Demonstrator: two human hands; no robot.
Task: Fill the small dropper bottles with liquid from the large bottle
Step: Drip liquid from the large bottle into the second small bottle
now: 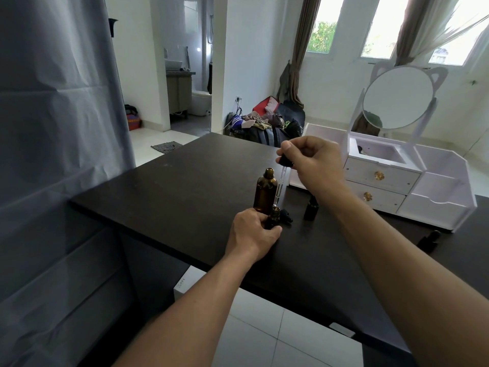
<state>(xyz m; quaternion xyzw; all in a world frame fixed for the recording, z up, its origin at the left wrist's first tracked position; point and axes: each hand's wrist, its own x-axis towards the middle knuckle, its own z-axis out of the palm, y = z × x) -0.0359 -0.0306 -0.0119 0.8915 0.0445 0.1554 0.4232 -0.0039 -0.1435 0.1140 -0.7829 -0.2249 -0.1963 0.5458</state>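
Because the glass pipette (280, 187) hangs with its tip just above and a little right of the small dropper bottle (274, 217), the main risk is a miss: the mouth of that bottle is narrow, and a drop let go off-centre would run down its side or land on the dark table (164, 186). A squeeze on the rubber bulb (283, 160) before the tip is over the opening would cause the same spill. The large amber bottle (265, 191) stands uncapped, just behind the small one and touching or nearly touching the pipette's glass; a sideways nudge from the dropper or the right wrist could tip it. A loose black cap (287, 215) lies just right of the held bottle, and a second small dark bottle (310, 209) stands further right, partly hidden under the forearm, where a lowering arm could knock it.

At the near side, the left hand (251, 234) rests on the table with fingers and thumb curled round the small bottle, holding it upright near the table's middle. Raised above it, the right hand (312, 162) pinches the dropper at its bulb and collar, thumb on top, wrist cocked so the pipette slants down and left. Whether the pipette holds liquid is hard to tell at this size. A white organiser with a mirror (383, 181) sits far right.
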